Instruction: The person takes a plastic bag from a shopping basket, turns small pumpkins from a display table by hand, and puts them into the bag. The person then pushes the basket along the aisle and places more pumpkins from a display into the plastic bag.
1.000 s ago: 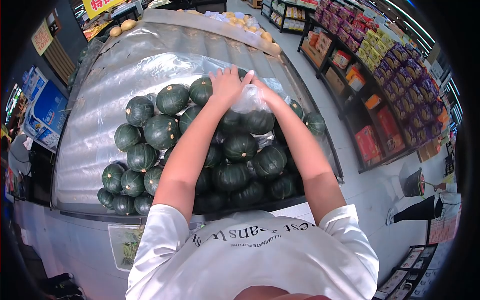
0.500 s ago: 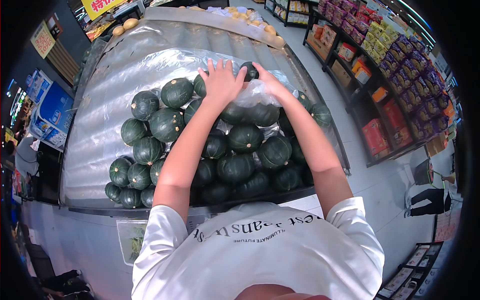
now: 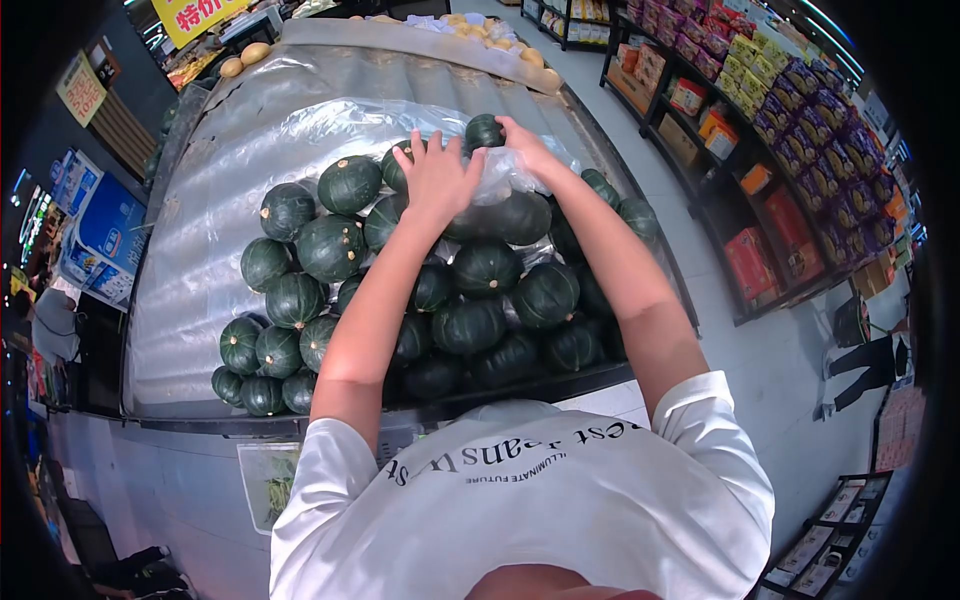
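Dark green kabocha squashes lie piled on a sloping display stand. At the top of the pile, my right hand has its fingers curled against the right side of a small kabocha squash. A crumpled clear plastic bag hangs between my hands, bunched against my right palm. Fingers spread, my left hand is over the pile just left of the bag, its fingertips close to another squash. The undersides of both hands are hidden.
Ridged silvery sheeting covers the display stand. A raised divider separates yellowish produce behind. Shelves of packaged goods stand to the right across an aisle. A person in dark trousers is at far right.
The small squash has shifted slightly up and left with my right hand's fingers at its side. My left hand has moved slightly lower, its fingers still spread.
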`<state>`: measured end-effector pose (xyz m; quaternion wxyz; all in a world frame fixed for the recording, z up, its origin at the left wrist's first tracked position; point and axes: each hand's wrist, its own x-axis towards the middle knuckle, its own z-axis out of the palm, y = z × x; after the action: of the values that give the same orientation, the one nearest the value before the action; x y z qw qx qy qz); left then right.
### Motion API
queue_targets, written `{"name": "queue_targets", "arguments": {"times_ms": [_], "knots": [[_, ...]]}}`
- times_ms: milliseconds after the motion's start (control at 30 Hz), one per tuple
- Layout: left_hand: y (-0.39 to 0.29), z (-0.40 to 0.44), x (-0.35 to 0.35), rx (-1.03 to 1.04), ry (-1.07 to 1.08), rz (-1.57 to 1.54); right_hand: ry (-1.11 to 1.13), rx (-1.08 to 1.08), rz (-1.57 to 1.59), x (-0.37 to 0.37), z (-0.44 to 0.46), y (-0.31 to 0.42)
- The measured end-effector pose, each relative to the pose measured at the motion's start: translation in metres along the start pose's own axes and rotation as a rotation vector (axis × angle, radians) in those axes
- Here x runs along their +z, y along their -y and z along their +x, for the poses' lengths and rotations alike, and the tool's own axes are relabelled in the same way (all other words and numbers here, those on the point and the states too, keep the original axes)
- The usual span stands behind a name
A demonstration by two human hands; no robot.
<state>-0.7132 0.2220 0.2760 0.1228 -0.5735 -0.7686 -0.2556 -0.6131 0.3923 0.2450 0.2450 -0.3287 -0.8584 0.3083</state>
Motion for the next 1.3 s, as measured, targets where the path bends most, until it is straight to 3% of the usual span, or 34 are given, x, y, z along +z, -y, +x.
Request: {"name": "queue_targets", "arguments": {"times_ms": [167, 267, 367, 467, 600, 933, 1033, 1133, 1300], "knots": [[0.001, 0.000, 0.007, 0.068, -0.045, 0.016, 0.026, 0.151, -0.059, -0.009, 0.014, 0.007], [-0.002, -0.001, 0.001, 0.078, -0.020, 0.009, -0.096, 0.165, -0.138, 0.001, 0.019, 0.001], [0.004, 0.003, 0.007, 0.133, -0.012, -0.006, 0.102, 0.352, 0.738, 0.013, 0.032, -0.024], [0.006, 0.017, 0.010, 0.124, 0.062, 0.045, 0.097, 0.389, 0.752, 0.023, 0.042, -0.034], [0.006, 0.041, 0.019, 0.074, 0.181, 0.148, -0.061, 0.395, 0.472, 0.053, 0.074, -0.077], [-0.004, 0.046, 0.009, 0.056, 0.270, 0.171, 0.147, 0.391, 0.903, -0.004, 0.000, 0.008], [-0.002, 0.043, 0.006, 0.104, 0.217, 0.071, 0.245, 0.313, 0.732, -0.025, -0.024, 0.044], [0.005, 0.046, -0.001, 0.175, 0.380, -0.074, 0.339, 0.144, 0.550, -0.028, -0.033, 0.048], [0.002, 0.046, 0.010, 0.195, 0.297, -0.045, 0.323, 0.300, 0.694, -0.028, -0.038, 0.033]]}}
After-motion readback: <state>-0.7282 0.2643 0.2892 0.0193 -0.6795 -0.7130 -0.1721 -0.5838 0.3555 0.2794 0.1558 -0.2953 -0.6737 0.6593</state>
